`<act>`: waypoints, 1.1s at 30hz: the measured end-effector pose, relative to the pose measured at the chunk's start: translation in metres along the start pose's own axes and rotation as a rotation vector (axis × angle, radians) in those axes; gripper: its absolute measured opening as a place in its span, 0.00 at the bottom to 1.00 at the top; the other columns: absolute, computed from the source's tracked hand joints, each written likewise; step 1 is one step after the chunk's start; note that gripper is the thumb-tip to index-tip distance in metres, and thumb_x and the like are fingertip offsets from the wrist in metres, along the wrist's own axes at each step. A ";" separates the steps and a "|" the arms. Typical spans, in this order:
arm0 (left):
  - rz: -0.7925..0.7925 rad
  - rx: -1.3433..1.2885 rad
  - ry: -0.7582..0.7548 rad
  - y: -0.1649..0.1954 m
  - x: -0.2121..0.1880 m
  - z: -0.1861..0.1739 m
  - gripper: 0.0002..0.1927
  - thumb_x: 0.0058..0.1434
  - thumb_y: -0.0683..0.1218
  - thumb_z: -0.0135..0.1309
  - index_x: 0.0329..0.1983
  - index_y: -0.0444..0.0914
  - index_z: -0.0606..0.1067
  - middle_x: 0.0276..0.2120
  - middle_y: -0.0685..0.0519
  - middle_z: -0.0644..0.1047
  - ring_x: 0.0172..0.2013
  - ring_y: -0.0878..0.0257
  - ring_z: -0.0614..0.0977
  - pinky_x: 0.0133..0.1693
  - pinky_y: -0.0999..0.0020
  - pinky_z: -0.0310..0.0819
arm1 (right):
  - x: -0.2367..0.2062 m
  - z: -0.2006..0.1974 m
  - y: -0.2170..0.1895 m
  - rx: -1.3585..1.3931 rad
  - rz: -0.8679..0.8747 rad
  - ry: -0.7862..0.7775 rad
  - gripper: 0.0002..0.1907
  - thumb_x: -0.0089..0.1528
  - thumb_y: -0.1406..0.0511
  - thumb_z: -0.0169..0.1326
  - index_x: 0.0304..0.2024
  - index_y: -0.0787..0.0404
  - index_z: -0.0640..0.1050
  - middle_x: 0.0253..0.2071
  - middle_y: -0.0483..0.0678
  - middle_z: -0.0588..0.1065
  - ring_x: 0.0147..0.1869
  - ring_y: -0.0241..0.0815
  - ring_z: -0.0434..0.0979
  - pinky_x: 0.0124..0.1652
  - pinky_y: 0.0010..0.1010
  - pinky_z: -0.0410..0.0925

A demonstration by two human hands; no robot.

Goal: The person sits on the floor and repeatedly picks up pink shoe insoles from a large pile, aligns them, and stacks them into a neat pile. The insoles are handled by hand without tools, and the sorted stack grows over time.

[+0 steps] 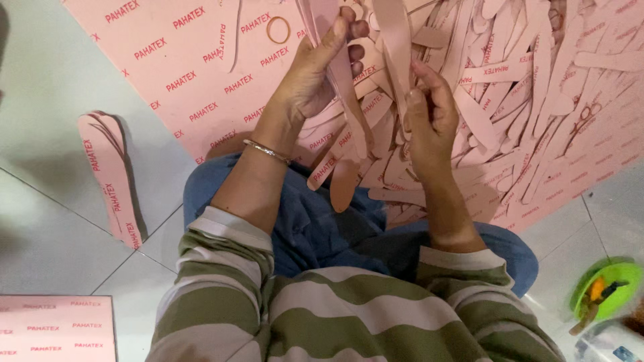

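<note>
Hands in firm grip on pink strips: left hand (315,74) on a bunch (345,100), right hand (429,114) seemingly on one strip (394,40).

The strips (349,100) held up are cut off by the top edge; the green bowl's (620,278) contents are too small to be told.

Two hands, left (315,74) and right (429,117); one large pink sheet (194,74); one stack of pink insoles (107,174) on the floor; one rubber band (278,29); one green bowl (614,281); pink strips (510,100) too many to count.
</note>
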State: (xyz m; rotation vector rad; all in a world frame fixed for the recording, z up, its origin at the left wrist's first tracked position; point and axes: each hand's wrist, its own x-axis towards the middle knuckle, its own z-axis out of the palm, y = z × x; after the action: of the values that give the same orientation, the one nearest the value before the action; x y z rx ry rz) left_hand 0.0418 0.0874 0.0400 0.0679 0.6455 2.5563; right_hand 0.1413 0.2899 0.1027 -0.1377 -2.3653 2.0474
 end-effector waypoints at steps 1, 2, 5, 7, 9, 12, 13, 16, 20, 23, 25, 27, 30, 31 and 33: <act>0.008 -0.023 -0.017 -0.002 0.000 0.001 0.23 0.71 0.55 0.60 0.62 0.40 0.71 0.53 0.56 0.74 0.53 0.63 0.77 0.56 0.63 0.77 | -0.002 0.005 -0.001 -0.035 -0.014 -0.014 0.19 0.77 0.67 0.47 0.70 0.64 0.68 0.38 0.38 0.68 0.32 0.25 0.62 0.32 0.17 0.60; 0.016 -0.047 -0.038 -0.004 0.001 0.002 0.24 0.71 0.54 0.61 0.63 0.40 0.70 0.54 0.57 0.74 0.56 0.61 0.77 0.60 0.59 0.78 | -0.003 0.009 -0.001 -0.071 -0.031 -0.027 0.19 0.76 0.67 0.46 0.70 0.65 0.68 0.36 0.38 0.69 0.31 0.25 0.62 0.31 0.17 0.60; 0.018 0.010 -0.062 -0.008 0.000 0.005 0.29 0.67 0.55 0.61 0.66 0.40 0.68 0.61 0.53 0.74 0.65 0.59 0.74 0.67 0.59 0.74 | -0.008 0.021 -0.001 -0.172 -0.046 -0.049 0.20 0.78 0.69 0.47 0.71 0.67 0.68 0.45 0.40 0.66 0.39 0.27 0.63 0.35 0.19 0.61; 0.030 0.053 -0.056 -0.010 -0.001 0.008 0.30 0.67 0.57 0.61 0.66 0.38 0.68 0.62 0.50 0.74 0.64 0.57 0.75 0.65 0.56 0.75 | -0.010 0.025 -0.001 -0.037 -0.008 -0.112 0.20 0.77 0.67 0.46 0.71 0.65 0.67 0.38 0.39 0.66 0.33 0.26 0.64 0.32 0.19 0.61; 0.040 0.055 -0.062 -0.012 -0.001 0.010 0.32 0.67 0.57 0.62 0.66 0.36 0.68 0.61 0.49 0.75 0.64 0.55 0.76 0.65 0.55 0.75 | -0.012 0.027 -0.001 -0.031 0.015 -0.130 0.20 0.77 0.67 0.46 0.70 0.64 0.67 0.36 0.40 0.67 0.31 0.26 0.65 0.32 0.19 0.63; 0.074 0.016 -0.097 -0.019 0.000 0.010 0.32 0.67 0.57 0.63 0.66 0.35 0.68 0.56 0.51 0.75 0.61 0.55 0.78 0.66 0.56 0.74 | -0.013 0.027 -0.003 -0.240 0.002 -0.101 0.19 0.77 0.67 0.48 0.70 0.64 0.70 0.41 0.45 0.67 0.34 0.29 0.68 0.34 0.22 0.65; 0.097 0.013 -0.121 -0.023 0.000 0.010 0.31 0.67 0.56 0.64 0.66 0.37 0.67 0.53 0.53 0.74 0.60 0.55 0.78 0.65 0.57 0.74 | -0.013 0.027 -0.003 -0.330 -0.018 -0.094 0.18 0.77 0.67 0.49 0.69 0.64 0.71 0.42 0.46 0.66 0.32 0.31 0.69 0.35 0.23 0.66; 0.112 0.066 -0.001 -0.033 0.002 0.010 0.28 0.68 0.54 0.64 0.62 0.36 0.68 0.48 0.53 0.74 0.53 0.57 0.80 0.60 0.57 0.75 | -0.011 0.028 -0.006 -0.578 -0.277 -0.096 0.21 0.77 0.64 0.51 0.69 0.65 0.67 0.51 0.52 0.66 0.45 0.44 0.72 0.46 0.32 0.69; 0.162 0.064 0.023 -0.041 0.005 0.010 0.23 0.69 0.50 0.67 0.56 0.38 0.66 0.45 0.53 0.73 0.49 0.59 0.80 0.57 0.58 0.77 | -0.007 0.032 -0.006 -0.520 -0.339 -0.213 0.31 0.71 0.57 0.59 0.63 0.74 0.63 0.46 0.57 0.68 0.42 0.46 0.70 0.38 0.35 0.67; 0.073 0.161 0.081 -0.039 0.005 0.010 0.24 0.63 0.51 0.67 0.55 0.38 0.69 0.46 0.54 0.75 0.48 0.64 0.81 0.55 0.61 0.83 | -0.006 0.034 -0.001 -0.586 0.199 -0.306 0.20 0.67 0.55 0.59 0.52 0.64 0.76 0.26 0.50 0.64 0.28 0.40 0.64 0.31 0.34 0.61; 0.118 0.172 0.210 -0.035 0.007 0.007 0.25 0.61 0.51 0.68 0.55 0.38 0.70 0.44 0.54 0.75 0.43 0.65 0.80 0.47 0.64 0.81 | -0.006 0.032 0.004 -0.586 0.225 -0.351 0.20 0.68 0.54 0.59 0.43 0.65 0.72 0.23 0.46 0.63 0.27 0.37 0.65 0.30 0.32 0.61; 0.137 0.172 0.296 -0.031 0.009 0.006 0.26 0.60 0.51 0.68 0.55 0.38 0.71 0.42 0.52 0.75 0.39 0.65 0.79 0.41 0.65 0.79 | -0.006 0.029 0.009 -0.568 0.217 -0.373 0.20 0.67 0.55 0.60 0.38 0.65 0.70 0.23 0.44 0.63 0.27 0.36 0.64 0.28 0.32 0.61; 0.158 0.155 0.344 -0.031 0.008 0.007 0.27 0.62 0.53 0.69 0.55 0.36 0.70 0.39 0.51 0.74 0.34 0.64 0.78 0.39 0.65 0.79 | -0.009 0.028 0.017 -0.518 0.185 -0.356 0.18 0.66 0.58 0.61 0.38 0.65 0.70 0.25 0.45 0.64 0.28 0.35 0.63 0.28 0.32 0.60; 0.183 0.150 0.347 -0.032 0.006 0.009 0.28 0.61 0.53 0.70 0.55 0.36 0.70 0.39 0.51 0.75 0.34 0.64 0.78 0.40 0.65 0.80 | -0.011 0.029 0.020 -0.499 0.196 -0.339 0.17 0.67 0.59 0.60 0.40 0.65 0.70 0.25 0.46 0.64 0.29 0.35 0.63 0.28 0.32 0.60; 0.142 0.167 0.350 -0.035 0.004 0.014 0.28 0.59 0.54 0.69 0.53 0.38 0.69 0.37 0.53 0.75 0.33 0.65 0.80 0.40 0.66 0.83 | -0.013 0.032 0.023 -0.460 0.155 -0.302 0.15 0.69 0.60 0.57 0.43 0.65 0.71 0.28 0.46 0.67 0.31 0.34 0.66 0.31 0.30 0.63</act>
State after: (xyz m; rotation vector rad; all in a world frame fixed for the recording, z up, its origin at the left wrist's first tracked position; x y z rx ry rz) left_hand 0.0560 0.1218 0.0362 -0.2935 1.0189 2.6690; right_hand 0.1535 0.2605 0.0760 -0.0132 -3.0712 1.6327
